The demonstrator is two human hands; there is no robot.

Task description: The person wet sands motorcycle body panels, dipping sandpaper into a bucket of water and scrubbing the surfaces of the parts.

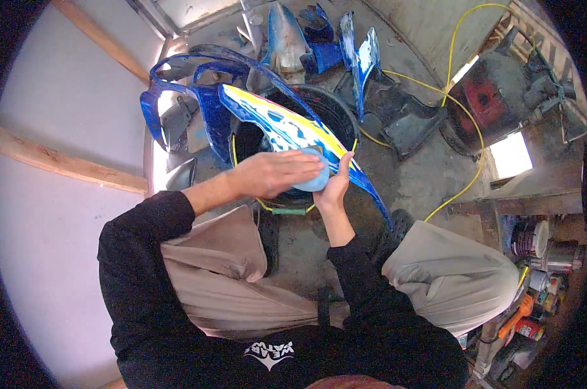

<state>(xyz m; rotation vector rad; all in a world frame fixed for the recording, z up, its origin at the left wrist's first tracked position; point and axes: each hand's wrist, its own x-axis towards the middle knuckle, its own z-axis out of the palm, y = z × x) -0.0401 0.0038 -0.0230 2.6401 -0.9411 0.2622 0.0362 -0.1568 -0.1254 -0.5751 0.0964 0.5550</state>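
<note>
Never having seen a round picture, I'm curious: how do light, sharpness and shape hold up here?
In the head view, black surrounds a fisheye circle; there too, a bright patch at right is washed out, the bucket is dark inside, and the left hand and right hand show no obvious blur.

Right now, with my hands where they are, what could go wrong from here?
The panel could slip or twist, since your right hand holds it near its narrow end while your left hand lies over the light blue pad. The pad might drop into the black bucket below. And the yellow hose loops across the floor by your right knee, so it could catch your foot if you stand.
</note>
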